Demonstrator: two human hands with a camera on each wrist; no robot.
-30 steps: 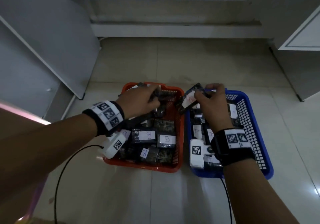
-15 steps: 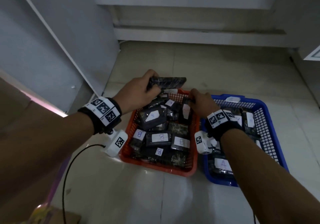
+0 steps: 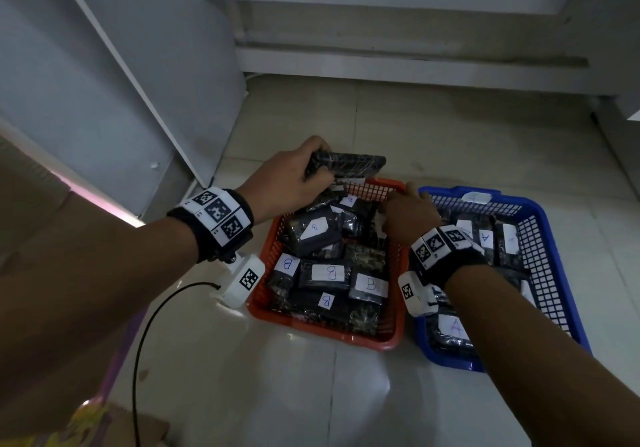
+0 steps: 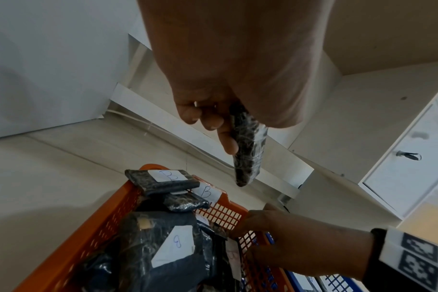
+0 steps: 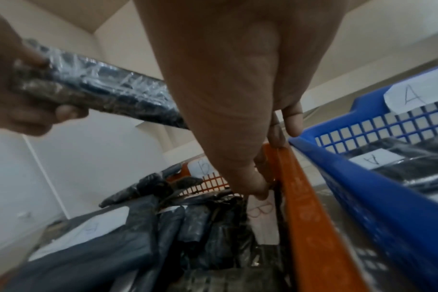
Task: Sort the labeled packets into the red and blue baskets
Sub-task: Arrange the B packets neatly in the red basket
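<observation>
The left hand (image 3: 287, 180) grips a dark plastic-wrapped packet (image 3: 349, 166) at the red mesh basket's (image 3: 325, 332) 12 o'clock rim. The right hand (image 3: 408, 214) pinches a B-labelled packet (image 5: 260, 213) inside. With its label hidden, the held packet could be misfiled.

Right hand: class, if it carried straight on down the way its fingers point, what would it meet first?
Probably the B-labelled packet standing against the inner wall of the red basket. The right hand points down into that corner, thumb apparently at the label, though contact is unclear.

Indoor room, likely a home or storeroom: glossy tiled floor (image 3: 311, 387), plain white cabinet panels (image 3: 114, 76), a white cupboard door with handle (image 4: 410, 156).
</observation>
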